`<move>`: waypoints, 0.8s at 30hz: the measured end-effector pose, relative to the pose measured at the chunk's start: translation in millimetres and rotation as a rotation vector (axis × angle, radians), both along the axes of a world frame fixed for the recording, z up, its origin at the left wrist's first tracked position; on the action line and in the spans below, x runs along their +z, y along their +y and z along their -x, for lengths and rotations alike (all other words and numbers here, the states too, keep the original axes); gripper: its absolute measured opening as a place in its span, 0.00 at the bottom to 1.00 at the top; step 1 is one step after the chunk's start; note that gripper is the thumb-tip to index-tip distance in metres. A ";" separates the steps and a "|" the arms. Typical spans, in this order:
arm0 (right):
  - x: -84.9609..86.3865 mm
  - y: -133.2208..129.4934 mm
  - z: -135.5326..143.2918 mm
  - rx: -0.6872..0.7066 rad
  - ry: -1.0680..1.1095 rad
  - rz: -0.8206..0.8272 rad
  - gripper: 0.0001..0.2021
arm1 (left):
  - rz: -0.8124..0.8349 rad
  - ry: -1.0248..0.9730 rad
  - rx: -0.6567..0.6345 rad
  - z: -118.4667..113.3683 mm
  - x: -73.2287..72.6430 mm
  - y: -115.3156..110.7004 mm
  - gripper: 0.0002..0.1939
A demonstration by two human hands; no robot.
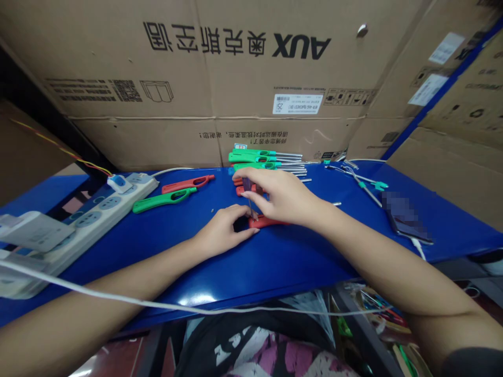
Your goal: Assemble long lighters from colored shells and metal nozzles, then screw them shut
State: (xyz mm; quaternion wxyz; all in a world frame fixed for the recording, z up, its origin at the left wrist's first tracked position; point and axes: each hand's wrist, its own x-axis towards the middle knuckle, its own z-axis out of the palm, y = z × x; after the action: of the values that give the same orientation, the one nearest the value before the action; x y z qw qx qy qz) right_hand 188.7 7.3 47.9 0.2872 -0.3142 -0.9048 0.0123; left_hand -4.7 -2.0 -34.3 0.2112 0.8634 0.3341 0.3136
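Observation:
A red long-necked lighter (269, 220) lies on the blue tabletop, partly hidden under my right hand. My left hand (223, 229) holds its near end between thumb and fingers. My right hand (288, 198) is closed around a screwdriver (247, 184) with a dark handle. The screwdriver stands nearly upright, its shaft pointing down at the lighter's end beside my left fingertips; whether the tip sits in a screw I cannot tell. Just behind my right hand lies a pile of green lighters (251, 157) with metal tubes, with red ones among them.
A red handle shell (188, 184) and a green handle shell (165, 200) lie left. Tiny metal pieces (212, 210) are near my left hand. A power strip (106, 209) stands far left, a phone (406, 217) right. A white cable (157, 302) crosses in front; cardboard (176, 131) walls the back.

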 end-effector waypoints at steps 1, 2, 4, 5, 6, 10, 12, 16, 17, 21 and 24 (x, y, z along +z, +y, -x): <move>-1.1 1.6 1.2 -0.010 -0.007 -0.023 0.17 | 0.004 0.000 0.001 0.0 -0.1 0.2 0.08; -3.6 3.4 1.9 -0.015 0.004 -0.048 0.16 | 0.008 0.001 0.001 -0.2 -0.3 0.4 0.08; -11.0 7.4 1.2 -0.017 0.063 -0.103 0.15 | 0.013 -0.003 0.000 -0.5 -0.6 0.6 0.08; -15.1 9.3 0.0 -0.011 0.095 -0.130 0.14 | 0.012 -0.006 -0.001 -0.7 -0.6 0.5 0.08; -18.9 10.8 -1.4 0.002 0.125 -0.150 0.14 | 0.010 -0.008 -0.002 -0.7 -0.5 0.5 0.08; -28.2 14.5 -5.9 0.117 0.253 -0.055 0.15 | -0.002 0.005 -0.001 -0.1 0.8 0.3 0.09; -30.1 15.4 -6.7 0.188 0.320 0.045 0.17 | -0.002 0.020 0.000 0.8 1.7 0.3 0.09; -32.0 17.4 -8.8 0.192 0.355 -0.020 0.13 | -0.018 0.040 -0.005 2.2 2.4 0.1 0.09; -32.2 17.8 -9.7 0.172 0.343 -0.078 0.12 | -0.021 0.042 -0.003 2.3 2.4 0.0 0.09; -32.5 18.0 -11.0 0.155 0.274 -0.225 0.12 | -0.020 0.052 0.007 2.5 2.6 -0.1 0.10; -33.1 15.9 -7.1 0.209 0.317 -0.162 0.14 | -0.018 0.060 0.005 2.6 3.4 -0.3 0.09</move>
State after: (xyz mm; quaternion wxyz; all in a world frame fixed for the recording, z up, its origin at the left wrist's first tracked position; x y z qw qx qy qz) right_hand 195.8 23.2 14.8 0.4477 -0.1885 -0.8739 0.0185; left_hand -7.3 -2.3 -30.9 0.1927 0.8735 0.3395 0.2910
